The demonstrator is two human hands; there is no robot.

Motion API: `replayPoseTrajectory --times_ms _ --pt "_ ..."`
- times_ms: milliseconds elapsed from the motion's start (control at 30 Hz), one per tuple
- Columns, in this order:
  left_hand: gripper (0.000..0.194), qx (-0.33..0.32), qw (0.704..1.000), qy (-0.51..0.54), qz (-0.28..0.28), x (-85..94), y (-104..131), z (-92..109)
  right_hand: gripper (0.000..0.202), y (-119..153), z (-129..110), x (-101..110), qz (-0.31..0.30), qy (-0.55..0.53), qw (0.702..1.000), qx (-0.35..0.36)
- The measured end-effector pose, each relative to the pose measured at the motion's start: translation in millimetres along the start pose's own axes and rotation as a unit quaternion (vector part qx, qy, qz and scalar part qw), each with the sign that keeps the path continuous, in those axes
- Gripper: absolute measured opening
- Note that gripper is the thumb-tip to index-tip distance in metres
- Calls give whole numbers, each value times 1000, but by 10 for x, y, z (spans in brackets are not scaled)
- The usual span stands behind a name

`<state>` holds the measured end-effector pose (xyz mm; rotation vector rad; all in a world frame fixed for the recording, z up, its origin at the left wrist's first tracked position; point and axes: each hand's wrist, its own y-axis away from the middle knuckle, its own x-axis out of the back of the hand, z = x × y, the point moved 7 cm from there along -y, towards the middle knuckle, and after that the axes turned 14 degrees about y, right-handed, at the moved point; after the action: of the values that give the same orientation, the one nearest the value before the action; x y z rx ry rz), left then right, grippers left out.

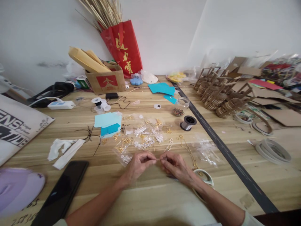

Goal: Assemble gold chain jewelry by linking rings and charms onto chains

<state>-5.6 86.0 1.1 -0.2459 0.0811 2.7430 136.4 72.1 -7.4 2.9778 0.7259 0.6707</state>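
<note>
My left hand (142, 163) and my right hand (175, 164) meet over the near part of the table, fingertips pinched close together. Between them is a tiny light piece, too small to name. Partly beneath my right wrist lies a tool with pale looped handles (207, 176); my forearm hides much of it. A gold chain (188, 149) stretches beyond my right hand, and a short silver chain (169, 144) is just past my fingers. Small clear bags of silver findings (148, 141) and gold findings (122, 147) are spread in front of my left hand.
A wire spool (188, 123) and a jar of beads (181, 108) stand farther back. Blue cards (108, 121) lie left of the findings. A black phone (63, 188) is at near left. Small woven baskets (223, 94) crowd the right, beyond a dark strip (218, 141).
</note>
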Motion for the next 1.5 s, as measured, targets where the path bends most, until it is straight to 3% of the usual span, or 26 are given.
replayPoseTrajectory --times_ms 200,500,700,900,1133,1500 --pt "23 -8 1000 -5 -3 18 -1 -23 30 13 -85 -12 -19 20 1000 1" --pt "25 -41 996 -80 2 -5 35 28 27 41 -224 -21 -37 95 994 45" --pt "25 -13 1000 -27 2 5 26 -17 24 42 -193 -40 -45 105 993 42" --pt "26 50 996 64 -20 -30 24 -83 26 33 -160 -19 -9 119 992 36" --pt "19 64 997 18 -39 -54 41 -103 29 50 -162 58 34 137 989 45" --pt "20 66 996 -41 -53 -100 79 -46 28 79 -322 4 18 185 975 121"
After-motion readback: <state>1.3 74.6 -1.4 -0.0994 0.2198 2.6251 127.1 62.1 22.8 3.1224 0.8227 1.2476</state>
